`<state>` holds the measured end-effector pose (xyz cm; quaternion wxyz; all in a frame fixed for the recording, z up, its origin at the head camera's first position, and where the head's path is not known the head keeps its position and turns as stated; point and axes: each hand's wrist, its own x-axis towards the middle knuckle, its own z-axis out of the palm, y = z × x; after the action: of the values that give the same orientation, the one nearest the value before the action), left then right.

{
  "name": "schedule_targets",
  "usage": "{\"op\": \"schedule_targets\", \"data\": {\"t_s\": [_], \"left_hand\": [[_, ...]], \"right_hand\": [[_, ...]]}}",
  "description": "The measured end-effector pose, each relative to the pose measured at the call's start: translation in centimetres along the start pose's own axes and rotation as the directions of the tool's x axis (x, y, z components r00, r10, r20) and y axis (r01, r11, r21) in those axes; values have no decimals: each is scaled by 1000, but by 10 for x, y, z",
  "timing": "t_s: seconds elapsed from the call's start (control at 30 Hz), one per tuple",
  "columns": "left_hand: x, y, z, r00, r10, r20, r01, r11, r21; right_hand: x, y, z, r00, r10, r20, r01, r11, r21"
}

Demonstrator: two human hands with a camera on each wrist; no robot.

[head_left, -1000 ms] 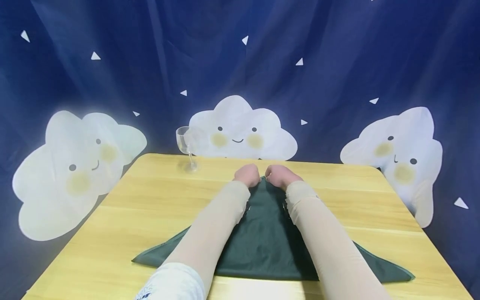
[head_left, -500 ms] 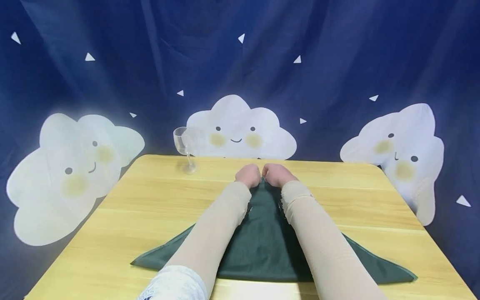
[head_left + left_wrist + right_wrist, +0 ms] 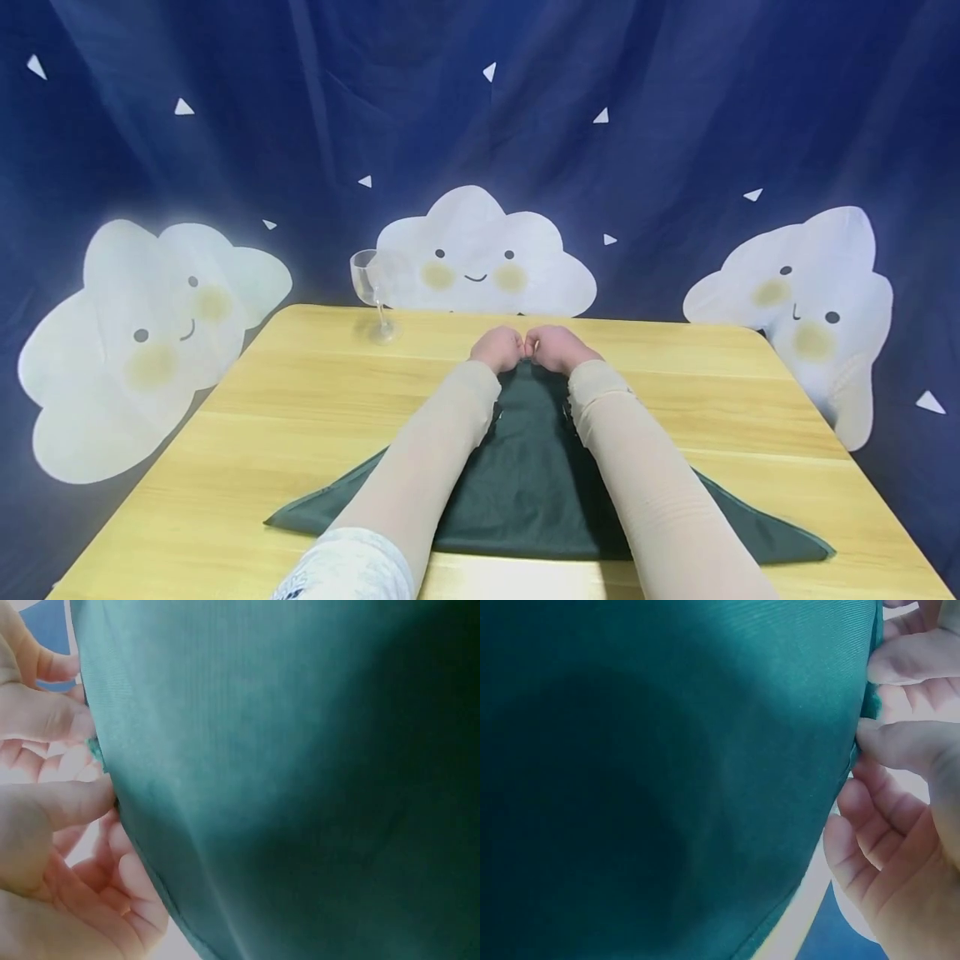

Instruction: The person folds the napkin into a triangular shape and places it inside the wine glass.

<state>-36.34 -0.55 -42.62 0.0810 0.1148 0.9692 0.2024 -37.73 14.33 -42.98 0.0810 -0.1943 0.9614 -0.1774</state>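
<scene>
A dark green cloth point(image 3: 532, 492), folded into a triangle, lies on the table with its wide fold toward me and its tip pointing away. At that tip my left hand point(image 3: 497, 348) and right hand point(image 3: 555, 348) come together, fingertips meeting. In the left wrist view, my left hand point(image 3: 67, 862) pinches the cloth's hemmed edge between thumb and fingers. My right hand point(image 3: 907, 802) pinches the same corner in the right wrist view, its other fingers curled behind the hem. Both forearms cover part of the cloth's sides.
A clear wine glass point(image 3: 378, 292) stands upright near the back edge of the wooden table point(image 3: 262, 433), left of my hands. Behind the table hangs a dark blue curtain point(image 3: 420, 100) printed with white clouds and small triangles.
My right hand has shifted slightly left, so the gap between my hands at the tip has closed. The cloth and the glass stay in place; the head view sways slightly.
</scene>
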Motion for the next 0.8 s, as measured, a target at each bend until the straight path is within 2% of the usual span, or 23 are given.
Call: {"op": "schedule_targets", "data": {"t_s": [0.2, 0.4, 0.57, 0.67, 0.8], "left_hand": [[-4, 3, -5, 1000, -20, -1, 20, 999, 37], [-3, 3, -2, 1000, -22, -4, 22, 997, 75], [-2, 0, -1, 1000, -24, 7, 24, 998, 51], [-3, -1, -2, 1000, 2, 23, -4, 999, 52], [-1, -5, -3, 997, 72, 41, -74, 996, 49]], "right_hand": [[-1, -1, -2, 1000, 7, 21, -7, 1000, -29], [-3, -6, -3, 998, 61, 35, -61, 998, -6], [-5, -6, -5, 995, 79, 63, -79, 997, 12], [-7, -5, -6, 995, 65, 80, -68, 997, 33], [-7, -3, -6, 996, 41, 85, -48, 995, 83]]}}
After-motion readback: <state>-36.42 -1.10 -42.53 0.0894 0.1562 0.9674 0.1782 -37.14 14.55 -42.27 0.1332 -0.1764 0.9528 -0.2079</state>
